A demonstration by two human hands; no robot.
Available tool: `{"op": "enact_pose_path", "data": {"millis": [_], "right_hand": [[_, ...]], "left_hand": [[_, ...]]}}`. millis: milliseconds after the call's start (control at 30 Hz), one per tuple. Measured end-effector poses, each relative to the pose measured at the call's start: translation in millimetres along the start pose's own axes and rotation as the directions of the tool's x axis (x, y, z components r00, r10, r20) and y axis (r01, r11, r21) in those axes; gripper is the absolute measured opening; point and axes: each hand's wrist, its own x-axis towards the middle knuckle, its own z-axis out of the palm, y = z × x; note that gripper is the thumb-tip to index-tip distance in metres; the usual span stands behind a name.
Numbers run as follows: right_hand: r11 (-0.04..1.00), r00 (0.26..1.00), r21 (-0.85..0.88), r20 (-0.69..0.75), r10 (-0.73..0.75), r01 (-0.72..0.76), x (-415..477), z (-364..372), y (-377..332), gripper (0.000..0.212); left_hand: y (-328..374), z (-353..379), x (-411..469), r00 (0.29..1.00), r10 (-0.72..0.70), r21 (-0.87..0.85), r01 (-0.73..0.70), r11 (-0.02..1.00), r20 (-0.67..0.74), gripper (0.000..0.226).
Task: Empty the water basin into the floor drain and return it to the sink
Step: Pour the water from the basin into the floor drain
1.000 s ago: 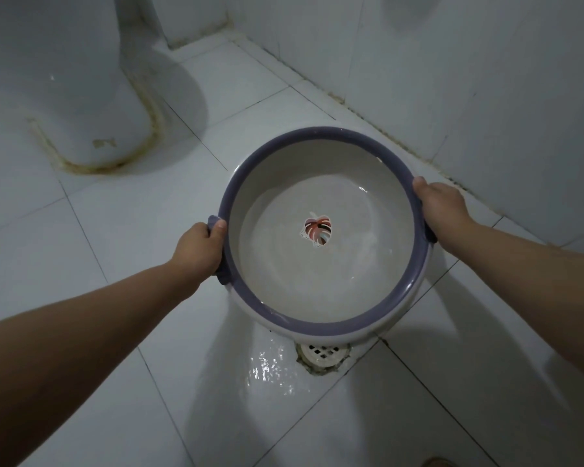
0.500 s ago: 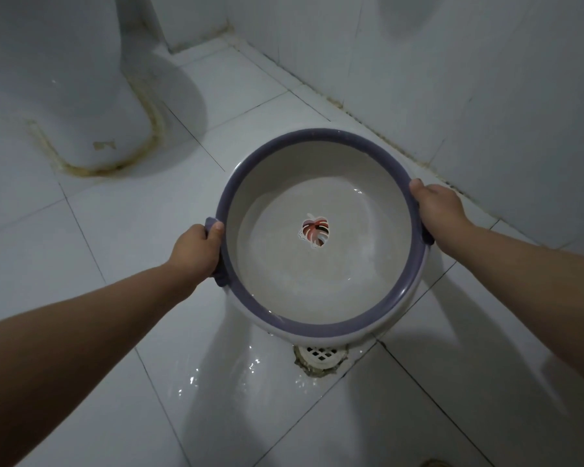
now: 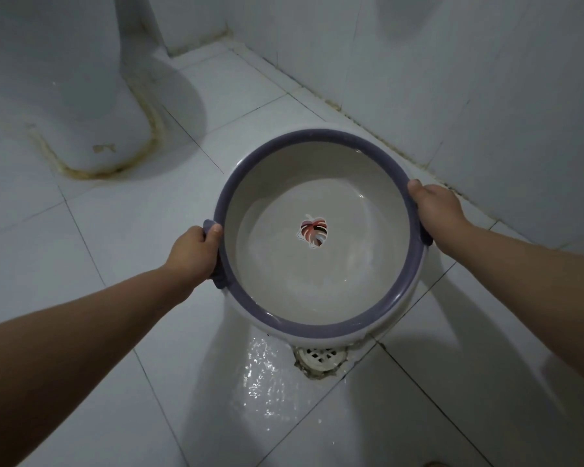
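Round white plastic basin with purple rim (image 3: 317, 135), gripped tight by left hand (image 3: 193, 254) and right hand (image 3: 435, 210), still over round white floor drain (image 3: 321, 358).

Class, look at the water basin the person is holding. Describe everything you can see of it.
The basin is round, apparently plastic, cream-white inside with a purple rim and two purple side handles. A striped leaf picture marks its bottom under shallow water. The left hand and right hand grip the handles, holding it off the floor, its near edge over the floor drain.
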Motion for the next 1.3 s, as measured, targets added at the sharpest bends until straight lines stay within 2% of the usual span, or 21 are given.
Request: {"op": "enact_pose_path", "data": {"millis": [567,1300], "right_hand": [[0.999,1.000,0.046,-0.001,-0.014,0.014,-0.1,0.2,1.7,0.043],[0.999,0.999,0.002,-0.006,-0.049,0.050,1.5,-0.9,2.2,0.042]], "left_hand": [[2.8,-2.8,-3.8,1.000,-0.022,-0.039,0.022,0.999,-0.014,0.038],[3.8,-5.8,-8.0,1.000,-0.023,-0.042,0.023,0.999,-0.003,0.037]]}}
